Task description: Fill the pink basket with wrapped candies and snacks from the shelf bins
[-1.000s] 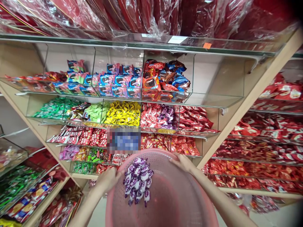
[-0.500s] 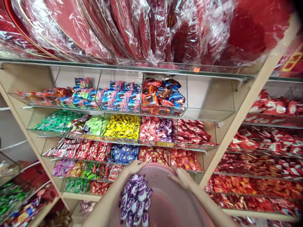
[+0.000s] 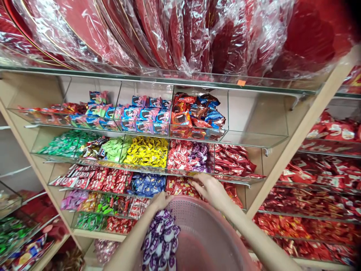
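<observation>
A pink plastic basket (image 3: pixel 214 233) with a perforated wall is tilted in front of me. A heap of purple-and-white wrapped candies (image 3: pixel 162 241) lies along its left side. My left hand (image 3: pixel 161 200) grips the basket's far left rim, its fingers partly hidden behind the edge. Above the right part of the rim, my right hand (image 3: pixel 211 188) is off the basket with fingers extended and apart, holding nothing. Its fingertips point left, close under the shelf compartment of red-and-white (image 3: pixel 180 154) and purple wrapped candies (image 3: pixel 199 156), in front of red packets (image 3: pixel 180 186).
Glass shelves (image 3: pixel 158 81) with dividers hold yellow candies (image 3: pixel 146 150), blue packets (image 3: pixel 148 184) and green candies (image 3: pixel 64 143). Plastic-wrapped red goods (image 3: pixel 158 34) fill the top. A wooden upright (image 3: pixel 307 120) stands at right, with more red packets (image 3: pixel 310 165) beyond.
My right hand has let go of the basket's right rim and moved up toward the shelf. My left hand still holds the rim. The view has shifted slightly.
</observation>
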Action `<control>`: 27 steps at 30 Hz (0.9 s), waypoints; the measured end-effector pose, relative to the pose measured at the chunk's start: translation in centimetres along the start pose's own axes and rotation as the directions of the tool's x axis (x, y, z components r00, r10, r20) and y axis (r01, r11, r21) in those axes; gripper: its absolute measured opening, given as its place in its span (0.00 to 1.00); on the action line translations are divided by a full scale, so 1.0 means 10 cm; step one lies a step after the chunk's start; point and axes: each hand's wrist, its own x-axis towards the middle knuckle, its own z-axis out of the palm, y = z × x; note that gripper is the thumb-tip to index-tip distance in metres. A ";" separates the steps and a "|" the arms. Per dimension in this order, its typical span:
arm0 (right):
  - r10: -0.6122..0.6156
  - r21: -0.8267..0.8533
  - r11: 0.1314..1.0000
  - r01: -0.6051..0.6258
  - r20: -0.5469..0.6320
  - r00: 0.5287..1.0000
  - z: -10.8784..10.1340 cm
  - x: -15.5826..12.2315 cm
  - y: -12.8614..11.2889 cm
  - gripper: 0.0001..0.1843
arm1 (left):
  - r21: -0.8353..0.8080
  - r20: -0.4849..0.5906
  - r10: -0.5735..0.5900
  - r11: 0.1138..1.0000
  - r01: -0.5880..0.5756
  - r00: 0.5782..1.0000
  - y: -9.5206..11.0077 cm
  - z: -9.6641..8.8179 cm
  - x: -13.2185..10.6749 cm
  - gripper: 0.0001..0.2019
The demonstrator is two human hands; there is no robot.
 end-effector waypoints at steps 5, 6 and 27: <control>0.015 -0.092 0.995 -0.039 -0.246 0.969 -0.11 0.67 -0.17 0.16 | -0.017 -0.009 -0.017 1.000 0.017 1.000 -0.02 0.05 0.02 0.28; 0.029 -0.127 0.990 -0.063 -0.254 0.967 -0.08 0.75 -0.19 0.17 | -0.024 -0.011 -0.021 0.999 0.021 1.000 -0.02 0.05 0.02 0.28; 0.015 0.071 0.997 0.017 -0.429 0.903 -0.09 0.65 -0.32 0.13 | -0.232 0.030 0.037 0.972 -0.029 0.999 -0.16 0.09 0.15 0.29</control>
